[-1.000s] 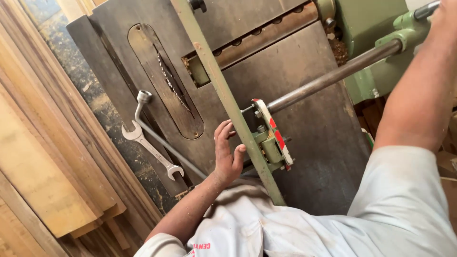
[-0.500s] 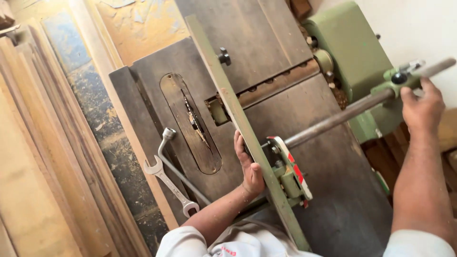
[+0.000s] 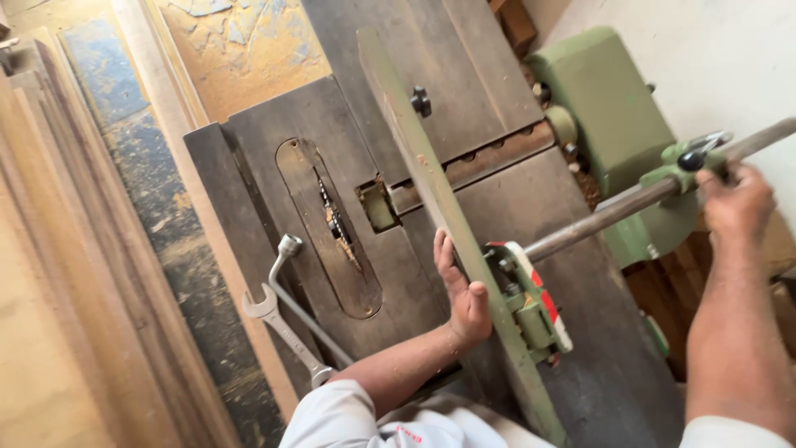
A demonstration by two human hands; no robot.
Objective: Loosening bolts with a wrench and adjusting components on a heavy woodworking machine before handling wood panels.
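while left hand (image 3: 464, 294) lies flat against fence (image 3: 439, 216), right hand (image 3: 734, 203) grips clamp lever (image 3: 701, 153)

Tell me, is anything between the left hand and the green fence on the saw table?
Nothing visible: the left hand lies flat against the green fence. The two wrenches lie apart, beside the blade slot.

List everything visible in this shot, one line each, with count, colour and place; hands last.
fence: one, worn green, across the machine top
machine top: one, dark metal, centre
saw blade slot: one, rusty, left of fence
spanners: two, silver, crossed by the slot
guide rod: one, grey, running right
motor housing: one, green, upper right
boards: several, brown, stacked left
left hand: flat against the fence
right hand: gripping the rod clamp lever
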